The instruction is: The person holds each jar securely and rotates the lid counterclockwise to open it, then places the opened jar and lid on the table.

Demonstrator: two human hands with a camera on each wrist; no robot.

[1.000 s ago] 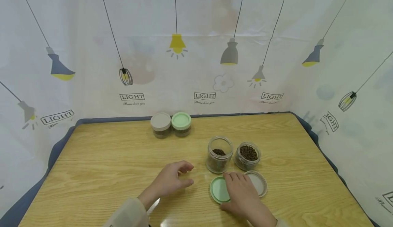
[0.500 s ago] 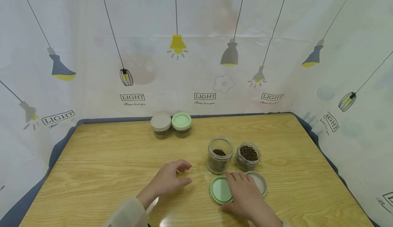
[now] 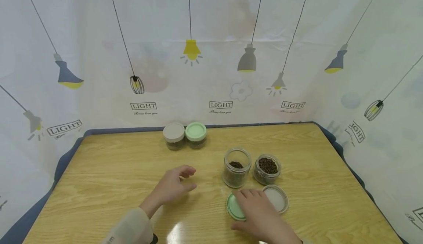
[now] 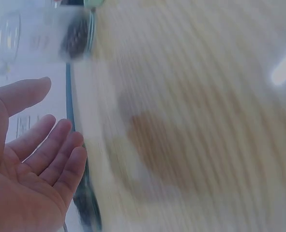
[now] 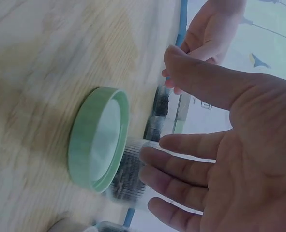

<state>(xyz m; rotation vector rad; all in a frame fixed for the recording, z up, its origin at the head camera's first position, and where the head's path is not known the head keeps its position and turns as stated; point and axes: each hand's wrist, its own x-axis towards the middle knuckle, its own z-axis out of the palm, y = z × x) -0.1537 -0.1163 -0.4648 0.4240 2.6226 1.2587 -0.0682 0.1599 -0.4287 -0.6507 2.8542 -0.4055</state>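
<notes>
The right hand (image 3: 259,214), fingers parted and empty, hovers over a round pale-green plastic lid (image 3: 235,206) lying hollow side up on the wood-grain tabletop (image 3: 115,170). The left hand (image 3: 172,183) is relaxed, empty. Pinching opposite rim edges should lift the lid level.

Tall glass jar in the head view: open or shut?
Open. The tall glass jar has a bare rim, dark beans show inside, and a green lid lies in front of it.
</notes>
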